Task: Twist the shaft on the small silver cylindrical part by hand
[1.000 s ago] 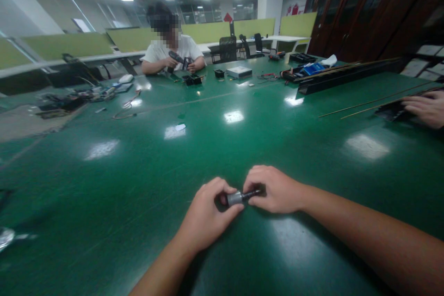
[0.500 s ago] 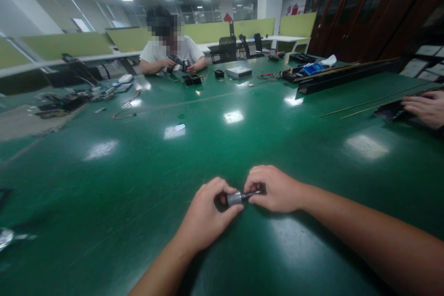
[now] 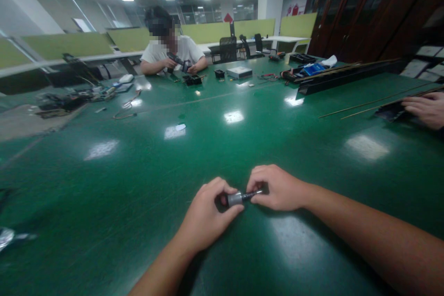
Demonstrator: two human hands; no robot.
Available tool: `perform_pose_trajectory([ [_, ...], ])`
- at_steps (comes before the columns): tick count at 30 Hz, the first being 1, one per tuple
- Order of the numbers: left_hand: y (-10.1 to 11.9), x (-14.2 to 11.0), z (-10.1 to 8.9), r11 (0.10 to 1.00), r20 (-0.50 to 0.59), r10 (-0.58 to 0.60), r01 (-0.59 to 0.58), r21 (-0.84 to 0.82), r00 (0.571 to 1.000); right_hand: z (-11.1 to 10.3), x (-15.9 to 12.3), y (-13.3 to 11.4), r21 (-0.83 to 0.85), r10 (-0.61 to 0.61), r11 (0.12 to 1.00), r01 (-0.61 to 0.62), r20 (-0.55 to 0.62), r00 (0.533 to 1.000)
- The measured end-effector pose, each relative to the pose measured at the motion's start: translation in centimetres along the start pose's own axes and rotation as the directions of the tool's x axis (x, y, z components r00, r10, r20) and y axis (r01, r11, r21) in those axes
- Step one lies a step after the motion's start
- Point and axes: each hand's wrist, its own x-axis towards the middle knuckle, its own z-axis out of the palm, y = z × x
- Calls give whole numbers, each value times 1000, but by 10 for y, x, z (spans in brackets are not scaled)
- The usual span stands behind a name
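Near the front of the green table (image 3: 145, 203), my left hand (image 3: 204, 215) is closed around a small silver cylinder with a thin dark shaft (image 3: 236, 198). The cylinder lies sideways, its shaft pointing right, and its left end is hidden by my fingers. My right hand (image 3: 275, 188) pinches the shaft's far end between thumb and fingers. The shaft looks ridged, but its exact kind is too small to make out.
Across the table a person (image 3: 173, 55) holds a dark tool. Another person's hand (image 3: 425, 107) rests on dark parts at the right. Loose electronics (image 3: 69, 101) lie at the left; a long black channel (image 3: 333, 83) and a white box (image 3: 239, 72) stand further back.
My right hand has shifted very slightly to the right along the shaft. My left hand keeps its grip in nearly the same place.
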Motion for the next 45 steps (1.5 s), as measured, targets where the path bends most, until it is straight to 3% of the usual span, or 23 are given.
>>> perform_pose_trajectory([
  [31, -3, -2, -3, 1000, 12, -2, 2, -9, 1000, -17, -2, 9, -35, -3, 999, 5, 50, 999],
  [45, -6, -7, -7, 1000, 16, -2, 2, -8, 1000, -28, -3, 19, -67, 79, 995, -74, 78, 994],
])
